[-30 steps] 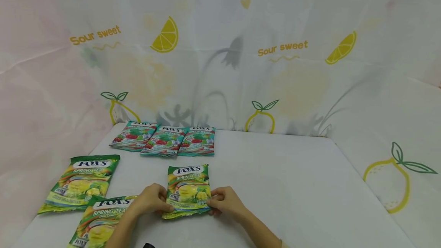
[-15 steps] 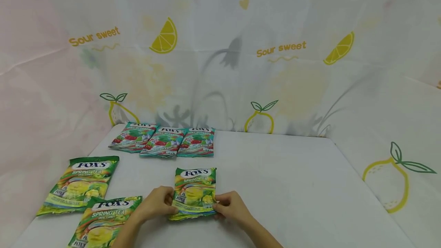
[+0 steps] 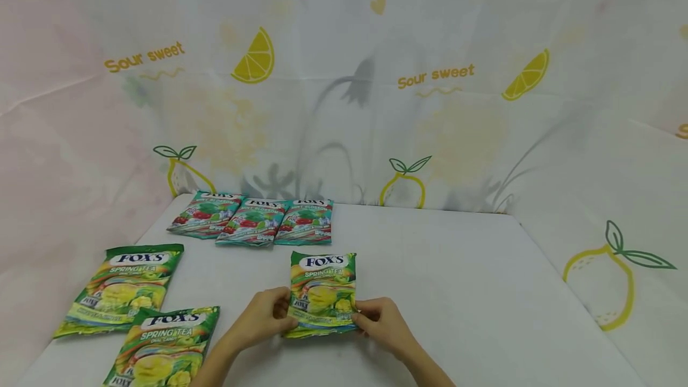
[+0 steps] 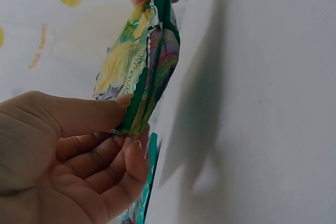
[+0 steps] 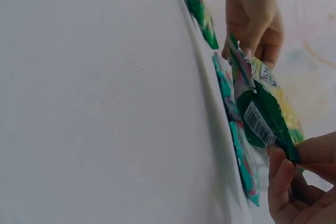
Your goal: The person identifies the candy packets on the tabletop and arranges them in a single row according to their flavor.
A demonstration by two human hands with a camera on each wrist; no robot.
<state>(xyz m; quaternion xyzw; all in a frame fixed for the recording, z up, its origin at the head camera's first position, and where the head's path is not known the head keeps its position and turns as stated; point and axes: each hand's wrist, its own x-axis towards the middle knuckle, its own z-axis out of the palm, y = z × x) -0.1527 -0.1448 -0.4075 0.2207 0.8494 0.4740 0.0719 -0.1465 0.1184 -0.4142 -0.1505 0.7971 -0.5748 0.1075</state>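
Note:
A green and yellow Fox's Spring Tea candy bag [image 3: 322, 297] is held between both hands, its label toward the head camera. My left hand [image 3: 266, 317] pinches its lower left corner between thumb and fingers. The lower right corner is pinched by my right hand [image 3: 384, 322]. In the left wrist view the bag [image 4: 128, 66] is off the table, with its shadow on the white surface. A barcode shows on the bag's back [image 5: 260, 119] in the right wrist view.
Two more Spring Tea bags lie at the left, one farther back [image 3: 120, 291] and one nearer [image 3: 163, 348]. Three teal Mint Blossom candy bags [image 3: 252, 223] lie in a row at the back left of the white table [image 3: 457, 291]. A lemon-printed cloth [image 3: 333, 124] hangs behind.
Both hands have moved to the right with the candy bag between them, and the bag sits slightly higher in view than half a second ago. The other bags stay put.

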